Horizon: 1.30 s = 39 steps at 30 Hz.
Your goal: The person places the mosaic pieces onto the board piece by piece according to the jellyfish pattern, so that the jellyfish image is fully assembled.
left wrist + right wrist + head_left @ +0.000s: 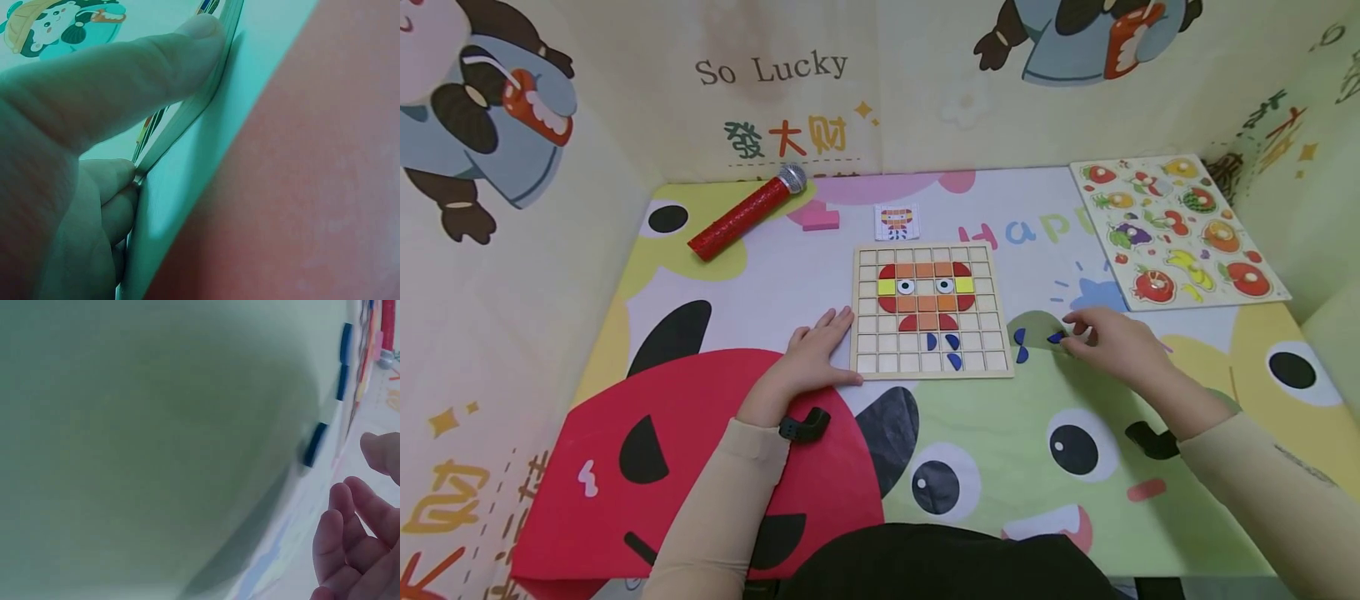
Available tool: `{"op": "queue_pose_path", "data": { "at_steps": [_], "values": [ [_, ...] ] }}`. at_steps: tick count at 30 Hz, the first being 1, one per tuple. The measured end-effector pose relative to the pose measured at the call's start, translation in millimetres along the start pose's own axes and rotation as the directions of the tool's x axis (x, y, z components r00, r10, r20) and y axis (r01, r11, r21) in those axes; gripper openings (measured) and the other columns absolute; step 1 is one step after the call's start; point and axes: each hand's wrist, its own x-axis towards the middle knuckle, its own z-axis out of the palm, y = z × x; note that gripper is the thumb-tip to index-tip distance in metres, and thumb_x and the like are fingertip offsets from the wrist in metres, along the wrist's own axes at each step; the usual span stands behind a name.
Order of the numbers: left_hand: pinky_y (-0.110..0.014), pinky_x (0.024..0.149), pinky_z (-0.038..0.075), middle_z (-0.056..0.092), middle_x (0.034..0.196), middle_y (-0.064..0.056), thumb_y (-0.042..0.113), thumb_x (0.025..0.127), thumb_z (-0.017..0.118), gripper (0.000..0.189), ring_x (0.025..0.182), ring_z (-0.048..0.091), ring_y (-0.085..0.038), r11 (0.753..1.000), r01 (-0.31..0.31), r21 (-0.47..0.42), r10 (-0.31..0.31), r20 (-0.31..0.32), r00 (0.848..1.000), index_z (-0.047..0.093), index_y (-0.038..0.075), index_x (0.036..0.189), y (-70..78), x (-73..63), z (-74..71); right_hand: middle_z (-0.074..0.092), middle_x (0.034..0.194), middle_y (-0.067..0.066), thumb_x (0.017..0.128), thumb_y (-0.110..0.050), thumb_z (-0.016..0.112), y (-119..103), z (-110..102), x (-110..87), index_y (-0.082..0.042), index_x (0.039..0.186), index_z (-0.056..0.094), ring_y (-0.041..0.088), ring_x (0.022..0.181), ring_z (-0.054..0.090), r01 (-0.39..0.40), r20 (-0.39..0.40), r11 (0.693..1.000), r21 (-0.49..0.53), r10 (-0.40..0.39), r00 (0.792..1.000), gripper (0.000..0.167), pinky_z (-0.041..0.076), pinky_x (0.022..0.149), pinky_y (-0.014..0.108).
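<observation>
A wooden grid board point(955, 375) lies in the middle of the table. Red, orange and yellow tiles and two eye tiles form a face on it, with three blue pieces point(953, 342) in the cells below. My left hand point(812, 354) rests against the board's left side, fingers along the edge and thumb at the near corner. To the right of the board, my right hand point(1101, 337) hovers beside a small blue half-round piece point(1055, 337); in the right wrist view thumb and fingers point(347, 540) are apart, with nothing between them. Two more blue pieces point(1021, 346) lie nearer the board.
A small pattern card point(897, 222) stands behind the board, with a pink block point(821, 220) to its left. Farther left lies a red glittery microphone point(741, 218). A fruit puzzle board point(1180, 229) occupies the back right corner. A printed cloth point(1000, 417) covers the table.
</observation>
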Motion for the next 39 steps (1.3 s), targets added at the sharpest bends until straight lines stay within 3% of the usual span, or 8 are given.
{"op": "queue_pose_path", "data": {
  "at_steps": [10, 18, 27, 39],
  "values": [
    [-0.052, 0.108, 0.011, 0.013, 0.153, 0.005, 0.046, 0.064, 0.076, 0.107, 0.141, 0.004, -0.020, 1.000, -0.004, 0.014, 0.004, 0.004, 1.000, 0.012, 0.024, 0.147, -0.3, 1.9, 1.0, 0.063, 0.088, 0.007, 0.081, -0.031, 0.063, 6.3, 11.8, 3.6, -0.006, 0.107, 0.062, 0.019, 0.074, 0.055, -0.011, 0.002, 0.998, -0.062, 0.011, 1.000, 0.036, 0.039, 0.057, 0.029],
    [-0.052, 0.108, 0.011, 0.013, 0.153, 0.005, 0.046, 0.063, 0.076, 0.108, 0.142, 0.004, -0.019, 1.000, -0.003, 0.011, 0.003, 0.001, 1.000, 0.011, 0.025, 0.147, -1.0, 1.9, 0.5, 0.062, 0.086, 0.008, 0.082, -0.028, 0.063, 6.9, 18.4, 8.2, -0.006, 0.109, 0.061, 0.020, 0.075, 0.053, 0.025, 0.008, 0.998, -0.055, -0.024, 1.000, 0.035, 0.039, 0.065, 0.035],
    [-0.053, 0.108, 0.011, 0.013, 0.153, 0.005, 0.046, 0.063, 0.077, 0.108, 0.142, 0.004, -0.020, 1.000, -0.003, 0.012, 0.003, -0.003, 1.000, 0.012, 0.025, 0.147, -1.0, 1.7, 1.0, 0.061, 0.101, 0.016, 0.083, -0.023, 0.061, 2.3, 23.6, 9.5, -0.005, 0.114, 0.058, 0.026, 0.086, 0.055, 0.070, 0.006, 0.997, -0.037, -0.070, 0.998, 0.035, 0.043, 0.074, 0.045],
    [-0.052, 0.107, 0.013, 0.014, 0.153, 0.003, 0.045, 0.063, 0.077, 0.108, 0.141, 0.006, -0.021, 1.000, -0.001, 0.014, 0.001, 0.000, 1.000, 0.013, 0.023, 0.147, -0.1, 0.3, 0.5, 0.062, 0.101, 0.015, 0.081, -0.030, 0.063, -1.1, 24.7, 8.2, -0.006, 0.109, 0.061, 0.028, 0.089, 0.058, 0.055, -0.025, 0.994, -0.096, -0.057, 0.998, 0.036, 0.042, 0.073, 0.046]
  ]
}}
